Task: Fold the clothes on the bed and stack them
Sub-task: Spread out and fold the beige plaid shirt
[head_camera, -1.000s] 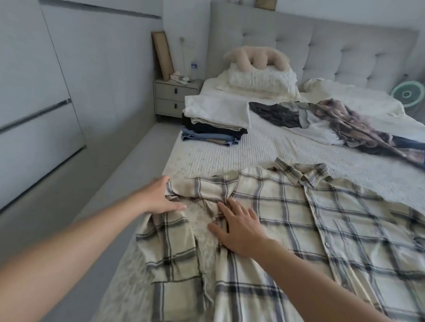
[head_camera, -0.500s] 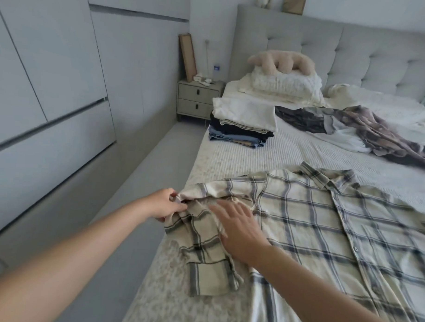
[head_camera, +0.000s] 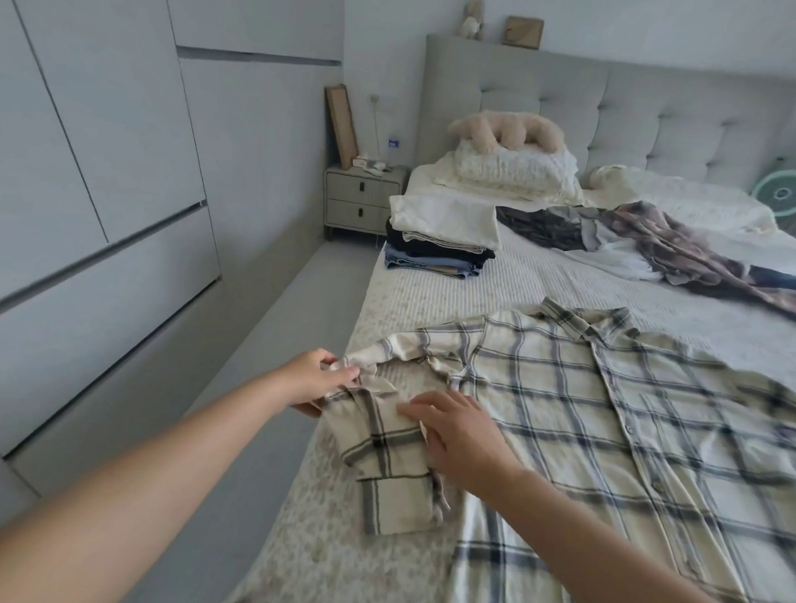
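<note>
A cream plaid shirt lies spread, buttoned front up, across the near part of the bed. Its left sleeve is bent back on itself at the bed's left edge. My left hand pinches the sleeve's fold near the shoulder. My right hand lies with straight fingers on the sleeve beside the shirt's body. A stack of folded clothes, white on top and dark and blue below, stands further up the bed on its left side. A heap of unfolded clothes lies at the right.
Pillows with a plush toy lie at the padded headboard. A nightstand stands left of the bed. Grey wardrobe doors line the left wall, with a strip of floor between them and the bed. A fan is at far right.
My left hand has drawn the sleeve's fold further out and keeps its pinch. My right hand has slid down along the sleeve. The camera has turned left.
</note>
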